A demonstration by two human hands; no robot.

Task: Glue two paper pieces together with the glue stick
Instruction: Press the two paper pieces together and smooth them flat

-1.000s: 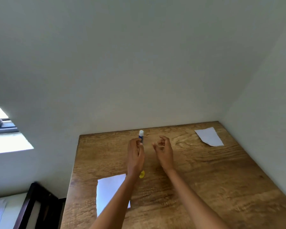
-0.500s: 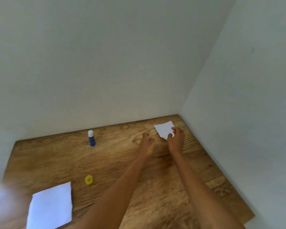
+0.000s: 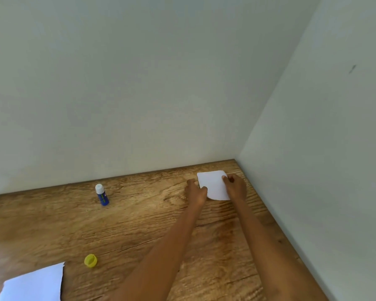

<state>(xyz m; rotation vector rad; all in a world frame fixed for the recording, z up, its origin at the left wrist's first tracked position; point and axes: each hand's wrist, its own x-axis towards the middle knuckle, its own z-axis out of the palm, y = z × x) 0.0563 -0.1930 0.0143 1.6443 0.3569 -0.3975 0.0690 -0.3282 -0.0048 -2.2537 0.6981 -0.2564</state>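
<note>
A small white paper piece [image 3: 214, 184] is near the far right corner of the wooden table [image 3: 139, 224], its near edge lifted slightly. My right hand [image 3: 236, 186] pinches its right edge. My left hand [image 3: 195, 192] holds its left edge with curled fingers. The blue glue stick [image 3: 102, 195] stands upright and uncapped at the far left, white tip showing. Its yellow cap [image 3: 90, 260] lies on the table nearer to me. A larger white paper piece [image 3: 33, 283] lies at the near left, partly cut off by the frame.
White walls close the table at the back and on the right, meeting in the corner just behind the small paper. Bare wood spreads between the glue stick and my arms.
Both hands left the glue stick standing and travelled to the far right corner. They now hold the small paper on both sides. The view swung to the right.
</note>
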